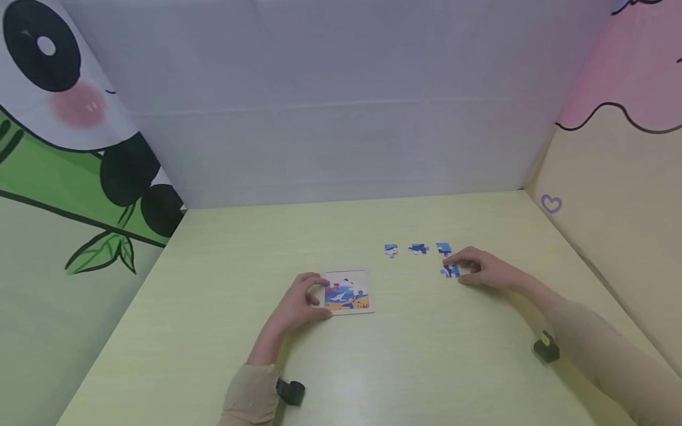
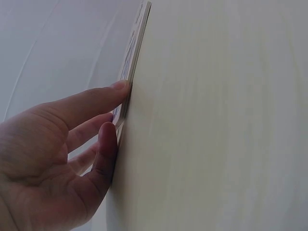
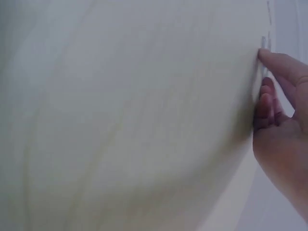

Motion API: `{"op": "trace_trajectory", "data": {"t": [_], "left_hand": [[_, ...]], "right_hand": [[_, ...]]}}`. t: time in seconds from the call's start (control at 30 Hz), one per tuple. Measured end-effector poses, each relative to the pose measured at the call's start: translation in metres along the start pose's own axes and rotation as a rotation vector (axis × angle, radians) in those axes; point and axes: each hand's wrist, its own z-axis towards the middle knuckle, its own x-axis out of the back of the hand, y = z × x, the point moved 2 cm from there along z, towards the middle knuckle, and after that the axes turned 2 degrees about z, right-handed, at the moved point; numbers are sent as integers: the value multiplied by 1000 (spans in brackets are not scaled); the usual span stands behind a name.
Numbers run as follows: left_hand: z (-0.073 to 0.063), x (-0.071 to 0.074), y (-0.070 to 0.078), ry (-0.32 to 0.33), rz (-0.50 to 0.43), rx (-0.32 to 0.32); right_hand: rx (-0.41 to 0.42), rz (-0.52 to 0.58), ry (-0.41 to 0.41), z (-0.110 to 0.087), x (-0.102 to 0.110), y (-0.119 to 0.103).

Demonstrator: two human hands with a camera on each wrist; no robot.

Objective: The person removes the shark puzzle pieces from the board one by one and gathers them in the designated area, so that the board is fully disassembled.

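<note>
A square jigsaw puzzle board (image 1: pixel 371 296) with a pale frame and a partly filled sea picture lies flat on the table. My left hand (image 1: pixel 298 303) grips its left side, the thumb at the near corner and the fingers at the far one. In the left wrist view the board (image 2: pixel 136 48) appears edge-on beside the left hand (image 2: pixel 62 144). Over to the right, my right hand (image 1: pixel 487 269) pinches a blue and white puzzle piece (image 1: pixel 450 271) at table level, index finger beyond it and thumb nearer. The right wrist view shows the right hand (image 3: pixel 284 106) low against the tabletop.
Three loose puzzle pieces lie in a row beyond the board: a left one (image 1: pixel 391 250), a middle one (image 1: pixel 418 248) and a right one (image 1: pixel 444 248) close to my right fingers. A pale wall (image 1: pixel 341 148) stands behind the table (image 1: pixel 240 248), with printed panels at both sides.
</note>
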Motion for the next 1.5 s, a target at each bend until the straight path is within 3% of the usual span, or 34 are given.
{"op": "trace_trajectory", "data": {"t": [0.2,0.33,0.63,0.83,1.13,1.3,1.5], "left_hand": [[2,-2,-1,-4,9,15],[1,-2,-1,0,9,20],[2,-1,-1,-7,-7,16],[2,0,1,-6,-10,19],[4,0,-1,-9,-7,18],[4,1,-2,-14,-9,12],[4,2,-3,-14,-12,16]], "right_hand": [[14,-65,96,4,-1,-24],[57,-42,157,12,-5,-44],[105,21,164,47,-33,-79],[138,66,118,71,-66,-104],[109,58,7,96,-113,-125],[87,22,-56,101,-130,-136],[83,-30,-70,99,-142,-147]]}}
